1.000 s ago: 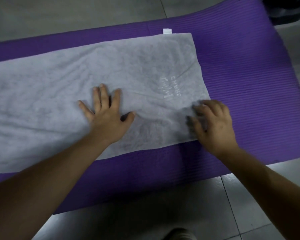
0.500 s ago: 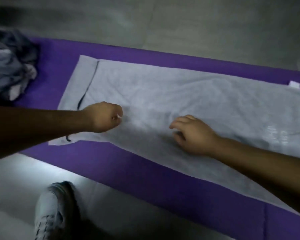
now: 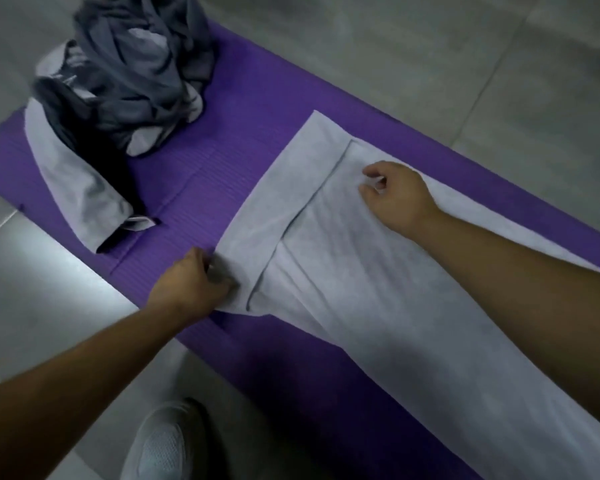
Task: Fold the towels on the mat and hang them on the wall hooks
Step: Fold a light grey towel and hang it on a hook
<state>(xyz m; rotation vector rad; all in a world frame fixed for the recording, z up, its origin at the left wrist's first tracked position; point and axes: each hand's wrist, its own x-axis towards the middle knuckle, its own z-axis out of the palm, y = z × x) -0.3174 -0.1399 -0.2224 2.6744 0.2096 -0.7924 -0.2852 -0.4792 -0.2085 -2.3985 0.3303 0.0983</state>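
Note:
A long pale grey towel (image 3: 378, 289) lies spread along the purple mat (image 3: 229, 133). Its left end is turned over into a narrow flap (image 3: 284, 199). My left hand (image 3: 191, 285) pinches the near left corner of that flap at the towel's edge. My right hand (image 3: 394, 195) rests on the towel just right of the flap, its fingers curled and pinching the cloth. Both forearms reach in from the bottom and the right.
A crumpled heap of dark grey and light towels (image 3: 118, 84) sits on the mat's far left end. Grey floor tiles (image 3: 430, 46) surround the mat. A white shoe (image 3: 160, 445) stands on the floor just before the mat's near edge.
The view has swung left along the towel. Both hands have moved to its left end, and that end now lies turned over as a flap. The heap of towels has come fully into view.

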